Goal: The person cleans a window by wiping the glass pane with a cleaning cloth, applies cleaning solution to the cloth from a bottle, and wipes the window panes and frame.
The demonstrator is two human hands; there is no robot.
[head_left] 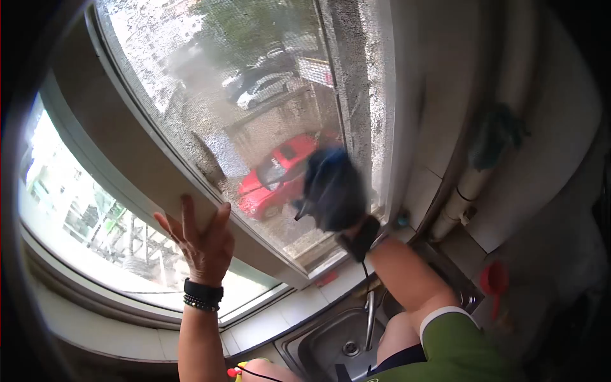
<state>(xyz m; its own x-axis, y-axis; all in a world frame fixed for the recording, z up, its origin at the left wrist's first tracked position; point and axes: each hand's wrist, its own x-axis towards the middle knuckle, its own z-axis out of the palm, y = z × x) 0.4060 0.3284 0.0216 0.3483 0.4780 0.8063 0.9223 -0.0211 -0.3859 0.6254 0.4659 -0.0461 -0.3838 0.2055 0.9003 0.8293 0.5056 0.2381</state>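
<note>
My left hand (205, 245) is raised with its fingers spread, against or close to the white window frame (143, 153), and nothing is in it. A dark band and beads circle that wrist. My right arm reaches up to the wet, blurred window pane (210, 83). A dark blue cloth (334, 191) lies over my right hand and against the lower right of the pane, hiding the fingers. Around the right wrist is a black band with a thin cable hanging from it.
Below the window are a tiled sill (261, 328) and a metal sink (331, 344) with a faucet (370, 321). At the right are a pipe (455, 207), a red ladle (494, 280) and a greenish cloth (493, 137). Cars show outside through the glass.
</note>
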